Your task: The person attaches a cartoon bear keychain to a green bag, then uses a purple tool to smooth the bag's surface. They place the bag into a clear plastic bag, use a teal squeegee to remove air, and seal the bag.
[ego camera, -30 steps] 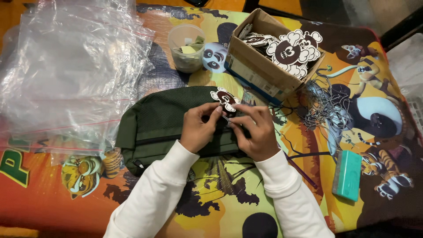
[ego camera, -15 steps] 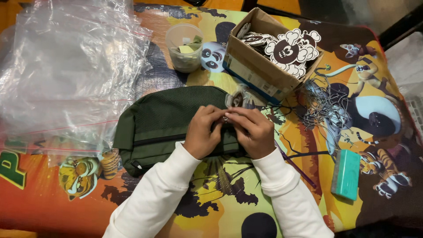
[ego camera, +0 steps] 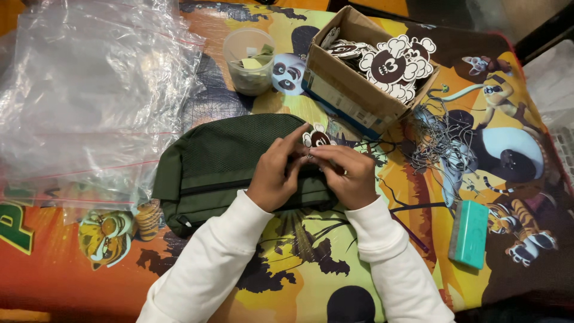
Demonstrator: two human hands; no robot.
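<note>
Left hand (ego camera: 276, 174): you're pinching the cartoon tag (ego camera: 315, 138) from its left side, fingers closed narrow
Right hand (ego camera: 347, 173): you're gripping beneath the tag — equally near
Tag: it's standing just above both hands, over the green pouch (ego camera: 221, 170)
Pouch axis: it's lying left–right under your wrists

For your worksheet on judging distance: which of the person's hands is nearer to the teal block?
Right. The right hand is over the green pouch, on the side toward the teal block. The left hand is beside it, farther from the block.
</note>
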